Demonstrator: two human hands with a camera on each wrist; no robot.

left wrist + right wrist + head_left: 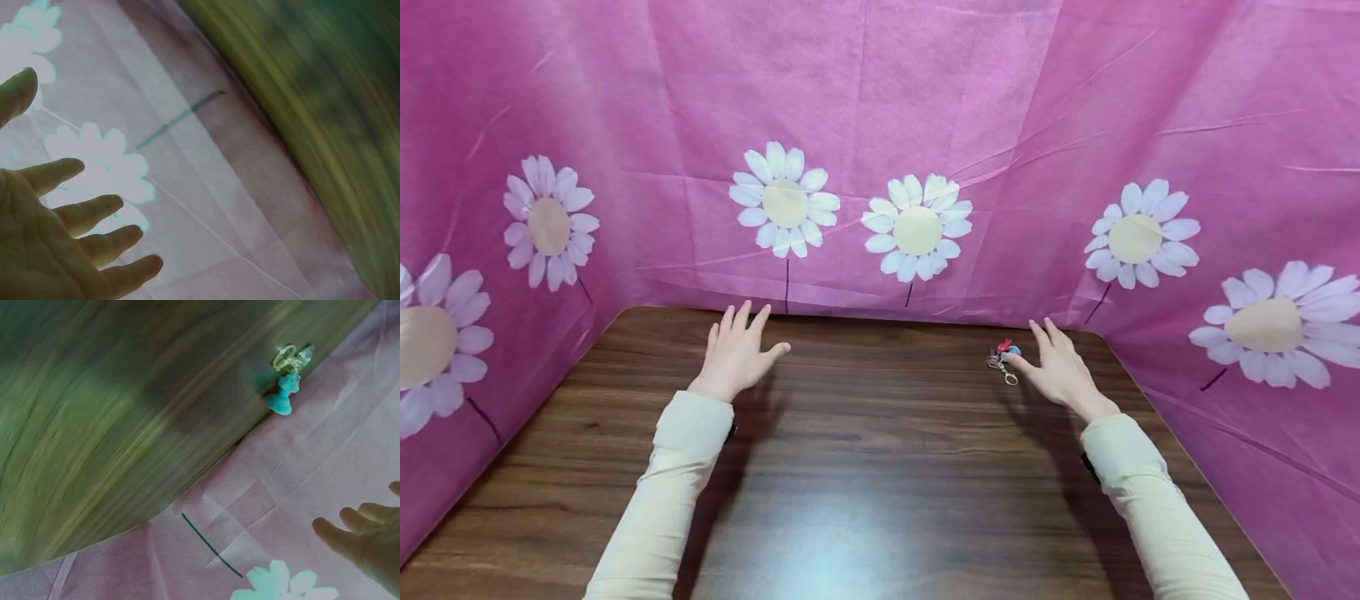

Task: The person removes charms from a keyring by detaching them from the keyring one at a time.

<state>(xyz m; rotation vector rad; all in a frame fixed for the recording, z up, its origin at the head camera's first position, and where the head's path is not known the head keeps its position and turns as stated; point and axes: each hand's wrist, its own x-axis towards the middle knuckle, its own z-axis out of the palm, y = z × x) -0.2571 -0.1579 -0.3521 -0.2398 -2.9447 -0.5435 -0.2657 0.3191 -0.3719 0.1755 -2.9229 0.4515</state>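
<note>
A small keychain (1006, 348) with a red and blue figure and a gold-coloured ring lies near the back right of the wooden table. Just right of it, my right hand (1062, 368) is held with straight fingers, the thumb overlapping the keychain in the head view. In the right wrist view a gap shows between the keychain (285, 394) and the fingers, and nothing is held. My left hand (735, 352) is spread over the back left of the table, fingers apart. The left wrist view shows its bare palm (37, 244).
A dark wood-grain table (865, 450) spans the space below both arms. Pink cloth (850, 75) printed with several white daisies stands along the table's back, left and right edges.
</note>
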